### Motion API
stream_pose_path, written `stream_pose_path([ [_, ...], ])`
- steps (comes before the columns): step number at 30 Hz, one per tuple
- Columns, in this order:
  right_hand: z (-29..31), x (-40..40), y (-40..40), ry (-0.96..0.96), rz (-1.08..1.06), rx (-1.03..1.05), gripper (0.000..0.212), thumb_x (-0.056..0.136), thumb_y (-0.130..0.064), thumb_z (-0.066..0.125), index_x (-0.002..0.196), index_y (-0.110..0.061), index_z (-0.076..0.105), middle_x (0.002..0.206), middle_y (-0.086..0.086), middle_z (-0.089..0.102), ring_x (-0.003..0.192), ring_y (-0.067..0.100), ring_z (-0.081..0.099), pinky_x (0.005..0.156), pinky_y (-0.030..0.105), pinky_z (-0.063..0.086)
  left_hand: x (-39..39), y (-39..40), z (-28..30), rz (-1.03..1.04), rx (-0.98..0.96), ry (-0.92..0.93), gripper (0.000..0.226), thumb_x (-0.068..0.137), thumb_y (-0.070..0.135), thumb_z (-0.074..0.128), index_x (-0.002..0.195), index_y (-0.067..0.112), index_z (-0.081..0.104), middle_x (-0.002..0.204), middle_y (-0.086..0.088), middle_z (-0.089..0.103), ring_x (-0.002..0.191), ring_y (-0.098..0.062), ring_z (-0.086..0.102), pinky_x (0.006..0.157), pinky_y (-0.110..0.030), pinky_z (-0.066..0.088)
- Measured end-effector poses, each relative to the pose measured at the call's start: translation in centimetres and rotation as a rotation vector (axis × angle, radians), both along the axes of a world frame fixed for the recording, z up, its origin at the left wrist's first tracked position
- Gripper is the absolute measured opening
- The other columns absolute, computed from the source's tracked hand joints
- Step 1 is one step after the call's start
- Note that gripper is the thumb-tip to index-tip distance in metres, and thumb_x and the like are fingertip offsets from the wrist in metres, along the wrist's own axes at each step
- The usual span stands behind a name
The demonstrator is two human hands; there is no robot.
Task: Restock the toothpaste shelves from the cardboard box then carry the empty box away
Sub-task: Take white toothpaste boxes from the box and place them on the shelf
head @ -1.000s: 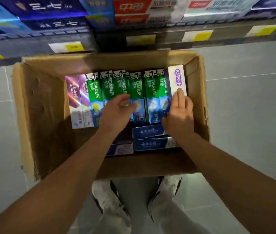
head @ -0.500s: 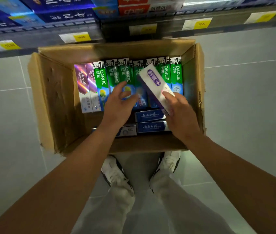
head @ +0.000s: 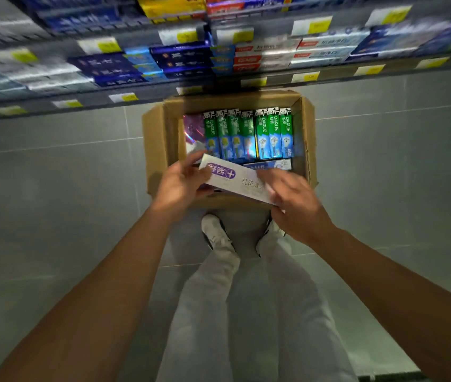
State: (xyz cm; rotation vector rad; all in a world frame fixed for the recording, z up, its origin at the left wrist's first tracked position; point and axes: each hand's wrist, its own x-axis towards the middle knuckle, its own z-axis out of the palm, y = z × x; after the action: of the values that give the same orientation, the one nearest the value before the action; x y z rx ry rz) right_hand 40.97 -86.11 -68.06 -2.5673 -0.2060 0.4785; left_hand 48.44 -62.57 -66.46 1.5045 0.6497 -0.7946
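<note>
An open cardboard box [head: 156, 150] sits on the floor under the shelves. Inside stand several green Darlie toothpaste packs [head: 262, 133], a purple shiny pack [head: 192, 133] at the left and a blue pack [head: 271, 164] lying flat. Above the box's near edge I hold a white toothpaste pack with a purple logo [head: 235, 181]. My left hand [head: 181, 186] grips its left end and my right hand [head: 296, 205] grips its right end. The toothpaste shelves [head: 218, 59] above are blurred.
Yellow and white price tags [head: 311, 26] line the shelf edges. Grey floor tiles [head: 53, 188] spread on both sides of the box. My own legs in light trousers and white shoes [head: 216, 235] stand just behind the box.
The white pack came out of the box's right side and now lies crosswise above the near edge. My left hand left the green packs and took its left end. The view rose.
</note>
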Motion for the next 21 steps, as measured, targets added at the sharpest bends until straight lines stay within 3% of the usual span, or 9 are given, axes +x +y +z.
stream_pose_path([
  [4, 7.9, -0.3, 1.0, 0.204, -0.368, 0.244, 0.08, 0.075, -0.02, 0.069, 0.147, -0.027, 0.035, 0.145, 0.0, 0.041, 0.131, 0.019, 0.041, 0.109, 0.037, 0.038, -1.8, 1.2, 8.0, 0.137, -0.018, -0.07, 0.035, 0.095, 0.001, 0.057, 0.122, 0.023, 0.056, 0.112, -0.009, 0.065, 0.094, -0.021, 0.068, 0.07, -0.029, 0.06],
  [7, 13.8, -0.9, 1.9, 0.3, -0.714, 0.484, 0.073, 0.083, -0.034, 0.072, 0.145, -0.038, 0.034, 0.14, -0.005, 0.047, 0.122, 0.011, 0.051, 0.1, 0.029, 0.045, -2.9, 1.6, 13.7, 0.185, -0.034, -0.121, 0.033, 0.095, 0.003, 0.056, 0.119, 0.025, 0.055, 0.093, -0.003, 0.069, 0.08, -0.012, 0.07, 0.072, -0.031, 0.061],
  [9, 17.5, -1.2, 2.0, 0.366, -0.854, 0.641, 0.065, 0.083, -0.041, 0.072, 0.139, -0.044, 0.04, 0.131, -0.008, 0.057, 0.115, 0.011, 0.058, 0.096, 0.031, 0.048, -3.6, 1.6, 17.5, 0.199, -0.063, -0.153, 0.029, 0.097, 0.003, 0.054, 0.11, 0.028, 0.058, 0.089, 0.002, 0.073, 0.079, -0.01, 0.072, 0.074, -0.033, 0.061],
  [12, 23.3, -1.9, 1.6, 0.356, -0.896, 0.895, 0.047, 0.091, -0.028, 0.067, 0.133, -0.031, 0.05, 0.119, 0.004, 0.068, 0.1, 0.023, 0.07, 0.088, 0.044, 0.056, -4.8, 1.2, 22.6, 0.191, -0.117, -0.207, 0.028, 0.098, 0.008, 0.054, 0.12, 0.025, 0.06, 0.102, -0.005, 0.074, 0.098, -0.018, 0.071, 0.082, -0.038, 0.058],
  [14, 27.0, -2.4, 0.9, 0.278, -0.882, 0.966, 0.038, 0.094, -0.017, 0.062, 0.129, -0.028, 0.052, 0.113, 0.004, 0.071, 0.096, 0.023, 0.071, 0.083, 0.041, 0.058, -5.4, 0.4, 25.8, 0.185, -0.134, -0.247, 0.034, 0.098, 0.01, 0.054, 0.13, 0.021, 0.055, 0.11, -0.008, 0.072, 0.104, -0.02, 0.069, 0.084, -0.039, 0.057],
  [17, 31.5, -2.9, -0.8, 0.187, -0.859, 1.032, 0.04, 0.096, -0.012, 0.059, 0.131, -0.027, 0.05, 0.107, 0.001, 0.073, 0.095, 0.022, 0.071, 0.082, 0.036, 0.058, -6.3, -1.4, 29.8, 0.211, -0.13, -0.312, 0.036, 0.096, 0.011, 0.057, 0.13, 0.02, 0.054, 0.115, -0.01, 0.069, 0.102, -0.019, 0.07, 0.081, -0.036, 0.059],
  [21, 35.4, -2.9, -4.6, 0.106, -0.816, 1.047, 0.042, 0.094, -0.006, 0.059, 0.134, -0.019, 0.051, 0.107, 0.009, 0.072, 0.084, 0.02, 0.068, 0.078, 0.034, 0.056, -7.0, -4.7, 34.1, 0.149, -0.146, -0.465, 0.041, 0.094, 0.015, 0.062, 0.134, 0.017, 0.053, 0.112, -0.012, 0.071, 0.102, -0.033, 0.068, 0.085, -0.044, 0.056],
])
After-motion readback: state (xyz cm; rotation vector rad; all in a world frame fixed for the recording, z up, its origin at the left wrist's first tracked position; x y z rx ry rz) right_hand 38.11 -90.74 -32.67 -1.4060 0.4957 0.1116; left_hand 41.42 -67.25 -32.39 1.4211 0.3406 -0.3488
